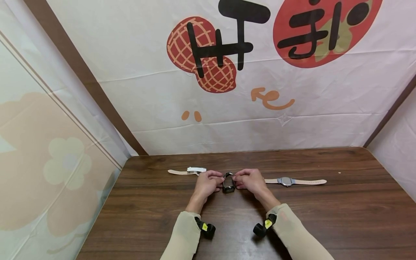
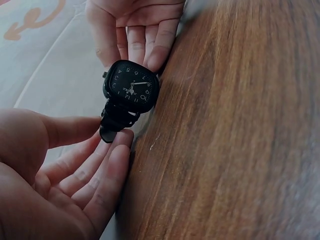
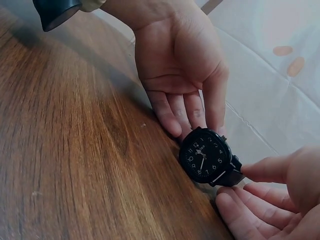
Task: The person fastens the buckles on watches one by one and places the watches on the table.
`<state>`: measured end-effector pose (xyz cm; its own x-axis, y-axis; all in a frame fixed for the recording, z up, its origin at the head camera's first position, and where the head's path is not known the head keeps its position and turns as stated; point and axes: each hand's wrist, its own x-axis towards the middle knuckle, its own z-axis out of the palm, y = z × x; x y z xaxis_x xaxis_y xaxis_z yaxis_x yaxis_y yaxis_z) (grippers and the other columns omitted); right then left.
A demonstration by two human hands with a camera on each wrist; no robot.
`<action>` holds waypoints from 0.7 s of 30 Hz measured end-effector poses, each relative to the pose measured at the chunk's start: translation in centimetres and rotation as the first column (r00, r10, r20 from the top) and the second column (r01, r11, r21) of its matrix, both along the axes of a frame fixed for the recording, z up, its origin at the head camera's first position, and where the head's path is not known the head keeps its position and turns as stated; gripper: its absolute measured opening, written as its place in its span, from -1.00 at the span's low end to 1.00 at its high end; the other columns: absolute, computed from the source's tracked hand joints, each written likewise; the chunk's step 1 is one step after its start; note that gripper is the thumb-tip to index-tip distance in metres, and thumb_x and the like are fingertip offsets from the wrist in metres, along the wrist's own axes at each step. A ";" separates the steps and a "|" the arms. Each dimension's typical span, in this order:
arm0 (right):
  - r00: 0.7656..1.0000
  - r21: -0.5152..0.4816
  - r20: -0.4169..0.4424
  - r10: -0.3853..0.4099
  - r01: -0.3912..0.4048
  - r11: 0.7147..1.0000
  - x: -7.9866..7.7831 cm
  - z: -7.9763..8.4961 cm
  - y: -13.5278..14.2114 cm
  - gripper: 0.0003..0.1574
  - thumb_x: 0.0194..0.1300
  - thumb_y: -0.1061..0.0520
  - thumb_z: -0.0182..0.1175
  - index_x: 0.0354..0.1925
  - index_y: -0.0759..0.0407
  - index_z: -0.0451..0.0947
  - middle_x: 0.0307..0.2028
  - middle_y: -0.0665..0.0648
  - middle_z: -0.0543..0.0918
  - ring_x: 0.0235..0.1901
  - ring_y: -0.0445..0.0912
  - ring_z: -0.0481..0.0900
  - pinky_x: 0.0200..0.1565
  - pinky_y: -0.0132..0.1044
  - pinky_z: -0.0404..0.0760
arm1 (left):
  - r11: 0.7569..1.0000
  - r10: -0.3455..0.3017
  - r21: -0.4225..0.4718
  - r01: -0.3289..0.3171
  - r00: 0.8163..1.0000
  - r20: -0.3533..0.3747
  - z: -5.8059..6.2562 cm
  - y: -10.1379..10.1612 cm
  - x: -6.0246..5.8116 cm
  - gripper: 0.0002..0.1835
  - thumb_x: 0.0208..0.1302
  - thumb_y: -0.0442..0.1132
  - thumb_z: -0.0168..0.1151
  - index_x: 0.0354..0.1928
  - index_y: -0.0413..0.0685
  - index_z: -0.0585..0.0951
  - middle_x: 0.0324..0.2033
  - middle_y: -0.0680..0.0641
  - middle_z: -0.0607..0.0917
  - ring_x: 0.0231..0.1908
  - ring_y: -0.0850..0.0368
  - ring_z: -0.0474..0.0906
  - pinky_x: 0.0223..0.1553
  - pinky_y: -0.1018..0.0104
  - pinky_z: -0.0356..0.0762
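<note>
A black wristwatch (image 1: 229, 183) with a rounded square case and white numerals stands between my two hands, its strap bent behind the case. My left hand (image 1: 207, 184) pinches the strap on the 12 side between thumb and fingers, as the left wrist view shows the watch (image 2: 131, 87) beside the left fingers (image 2: 112, 167). On the 6 side, my right hand (image 1: 251, 181) pinches the other strap part near the case, seen on the watch (image 3: 205, 156) in the right wrist view. The dial faces toward my body. The strap's back is mostly hidden.
A watch with a white piece and pale strap (image 1: 180, 172) lies beyond my left hand. To the right, a watch with a silver case (image 1: 286, 181) and pale strap lies stretched out. The brown wooden table (image 1: 146, 216) meets a printed cloth wall (image 1: 146, 108) behind.
</note>
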<state>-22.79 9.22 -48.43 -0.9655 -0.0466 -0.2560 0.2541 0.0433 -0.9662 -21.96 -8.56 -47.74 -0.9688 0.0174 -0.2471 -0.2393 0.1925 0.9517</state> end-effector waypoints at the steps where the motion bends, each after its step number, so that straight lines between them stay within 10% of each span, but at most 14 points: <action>1: 1.000 0.002 0.000 -0.002 0.002 1.000 0.0 0.0 0.0 -0.82 0.18 0.35 0.34 -0.24 0.47 0.64 -0.38 0.26 0.75 -0.52 -0.11 0.68 -0.40 -0.25 0.71 | 1.000 0.001 0.000 -0.001 1.000 0.001 0.0 0.0 0.0 -0.78 0.27 -0.38 0.30 -0.06 -0.30 0.65 -0.24 -0.20 0.77 -0.40 0.16 0.66 -0.41 0.33 0.64; 21: 1.000 0.002 0.017 -0.017 0.017 1.000 -0.1 -0.1 -0.2 -0.83 0.16 0.36 0.34 -0.25 0.46 0.63 -0.42 0.23 0.74 -0.53 -0.10 0.68 -0.44 -0.28 0.70 | 0.999 0.046 -0.013 -0.046 0.999 -0.006 0.0 0.0 -0.1 -0.73 0.23 -0.39 0.32 -0.03 -0.30 0.64 -0.26 -0.19 0.78 -0.39 0.13 0.70 -0.44 0.36 0.64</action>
